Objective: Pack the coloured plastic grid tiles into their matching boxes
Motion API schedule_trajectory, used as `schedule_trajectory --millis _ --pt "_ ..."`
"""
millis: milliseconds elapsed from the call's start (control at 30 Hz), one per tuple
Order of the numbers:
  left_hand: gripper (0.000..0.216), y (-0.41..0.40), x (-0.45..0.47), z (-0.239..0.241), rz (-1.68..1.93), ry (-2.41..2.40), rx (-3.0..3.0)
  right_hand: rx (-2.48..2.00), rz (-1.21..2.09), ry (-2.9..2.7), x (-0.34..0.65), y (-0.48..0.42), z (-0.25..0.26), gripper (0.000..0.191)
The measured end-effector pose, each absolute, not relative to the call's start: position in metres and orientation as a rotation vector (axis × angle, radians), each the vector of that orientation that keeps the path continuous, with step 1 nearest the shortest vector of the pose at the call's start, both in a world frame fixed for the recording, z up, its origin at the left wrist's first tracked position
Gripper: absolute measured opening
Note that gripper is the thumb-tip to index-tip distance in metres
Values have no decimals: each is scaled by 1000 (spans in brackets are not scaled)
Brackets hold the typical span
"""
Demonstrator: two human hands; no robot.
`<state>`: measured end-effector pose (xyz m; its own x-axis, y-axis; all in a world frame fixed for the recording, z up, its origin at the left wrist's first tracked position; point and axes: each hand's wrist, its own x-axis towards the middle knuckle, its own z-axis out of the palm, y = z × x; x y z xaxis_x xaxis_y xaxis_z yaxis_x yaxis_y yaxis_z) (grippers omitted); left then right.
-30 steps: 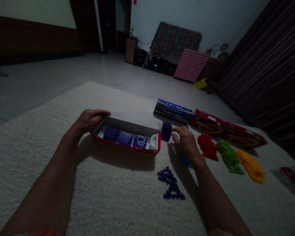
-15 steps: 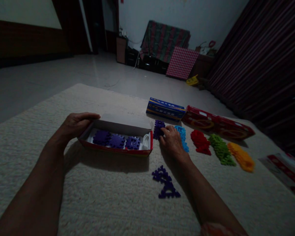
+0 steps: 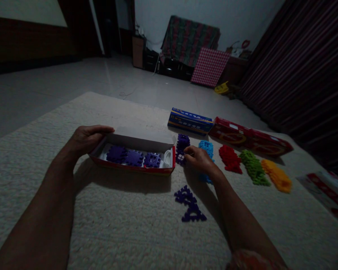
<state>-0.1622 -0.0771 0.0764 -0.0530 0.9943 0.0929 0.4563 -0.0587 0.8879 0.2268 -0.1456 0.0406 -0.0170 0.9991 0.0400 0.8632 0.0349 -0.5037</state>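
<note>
My left hand [image 3: 87, 139] grips the left end of an open cardboard box [image 3: 141, 170] with red outer walls. Inside the box lie stacks of purple interlocking plastic pieces [image 3: 134, 159], and a white looped item [image 3: 167, 159] is at its right end. Between the fingertips of my right hand [image 3: 198, 159] is a purple window-patterned building piece [image 3: 180, 158], just right of the box. Behind it lies a pile of purple pieces [image 3: 183, 140]. Nearer to me, a few flat purple pieces [image 3: 190, 206] rest on the cloth.
Piles of blue [image 3: 206, 146], red [image 3: 230, 159], green [image 3: 254, 167] and orange pieces [image 3: 276, 176] line the right side. Behind them are a blue box [image 3: 190, 122] and red boxes [image 3: 249, 138]. A plastic packet [image 3: 326, 193] lies far right on the pale quilted cloth [image 3: 115, 225].
My right hand has lifted slightly and drawn back from the purple pile, with a window-patterned piece now showing in its fingertips. My left hand stays on the box.
</note>
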Motion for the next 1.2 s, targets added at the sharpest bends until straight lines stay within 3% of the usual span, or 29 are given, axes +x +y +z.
schedule_trajectory --millis 267,533,733,933,1200 --pt "24 -78 -161 79 1082 1557 1565 -1954 325 -2171 222 -158 38 31" --pt "28 -72 -165 67 1130 1517 1605 -1957 299 -2193 229 -156 33 26" --pt "33 -60 -173 52 1142 1434 1689 -1759 -18 -2062 239 -147 75 37" --pt "37 -56 -176 45 1162 1376 1707 -1351 222 -2349 144 -144 111 29" --pt "40 -58 -177 48 1122 1365 1805 -1348 356 -2619 82 -124 105 28"
